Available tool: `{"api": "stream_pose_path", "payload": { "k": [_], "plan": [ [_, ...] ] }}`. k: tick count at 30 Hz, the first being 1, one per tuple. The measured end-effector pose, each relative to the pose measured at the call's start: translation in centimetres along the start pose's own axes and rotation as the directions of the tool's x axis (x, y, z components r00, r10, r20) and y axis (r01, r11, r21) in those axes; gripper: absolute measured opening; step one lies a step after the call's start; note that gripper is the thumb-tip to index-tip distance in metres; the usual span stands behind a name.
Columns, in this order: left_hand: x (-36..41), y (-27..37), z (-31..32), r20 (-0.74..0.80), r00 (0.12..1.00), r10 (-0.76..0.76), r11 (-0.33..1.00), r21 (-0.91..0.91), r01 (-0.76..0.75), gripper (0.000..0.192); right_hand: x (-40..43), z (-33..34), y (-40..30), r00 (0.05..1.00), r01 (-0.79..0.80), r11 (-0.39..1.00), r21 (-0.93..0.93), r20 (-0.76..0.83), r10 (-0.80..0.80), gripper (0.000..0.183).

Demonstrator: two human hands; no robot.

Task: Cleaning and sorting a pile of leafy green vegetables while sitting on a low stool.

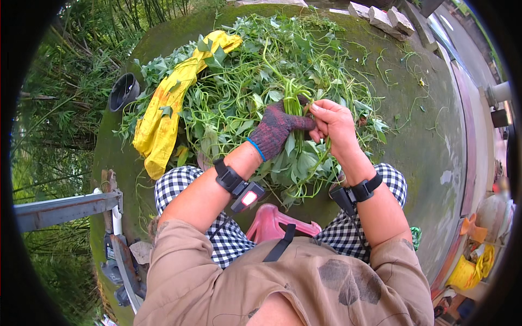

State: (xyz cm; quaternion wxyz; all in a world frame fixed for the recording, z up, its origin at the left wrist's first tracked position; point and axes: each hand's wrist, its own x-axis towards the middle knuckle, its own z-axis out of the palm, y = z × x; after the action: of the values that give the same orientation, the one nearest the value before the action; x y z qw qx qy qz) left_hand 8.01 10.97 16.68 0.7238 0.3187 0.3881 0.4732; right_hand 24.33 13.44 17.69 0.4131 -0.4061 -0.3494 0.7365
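Observation:
A bundle of green leafy vine stems (pixel 293 106) stands upright in my left hand (pixel 272 129), which wears a dark knitted glove with a blue cuff edge. Its thumb wraps across the front of the stems, and the leaves (pixel 299 163) hang below the fist. My bare right hand (pixel 332 120) pinches a thin stem between thumb and fingertips at the bundle's right side, close to the gloved thumb. Behind and around both hands spreads a large heap of cut vines (pixel 232 98) with lobed leaves, lying on the ground.
A yellow woven sack (pixel 167 118) lies over the heap's left side, beside a dark bucket (pixel 124 93). Between my knees is a pink plastic stool (pixel 267 222). Stone blocks (pixel 383 20) line the far right edge. A metal bar (pixel 69 210) juts in at left.

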Motion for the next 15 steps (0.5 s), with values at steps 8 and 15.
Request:
{"api": "stream_pose_path", "payload": {
  "k": [8, 15],
  "plan": [
    [1.1, 0.1, -5.3, -0.322, 0.875, 0.362, 0.759, 0.647, -0.075, 0.025, 0.4, 0.9, 1.2, 0.999, -0.038, 0.98, -0.195, 0.016, 0.042, 0.016],
    [-0.5, 1.6, -7.6, -0.271, 0.962, 0.01, 1.0, 0.028, -0.002, 0.019, 0.1, -0.5, -1.7, 0.997, 0.051, 0.996, -0.071, -0.056, -0.055, 0.017]
  ]
}}
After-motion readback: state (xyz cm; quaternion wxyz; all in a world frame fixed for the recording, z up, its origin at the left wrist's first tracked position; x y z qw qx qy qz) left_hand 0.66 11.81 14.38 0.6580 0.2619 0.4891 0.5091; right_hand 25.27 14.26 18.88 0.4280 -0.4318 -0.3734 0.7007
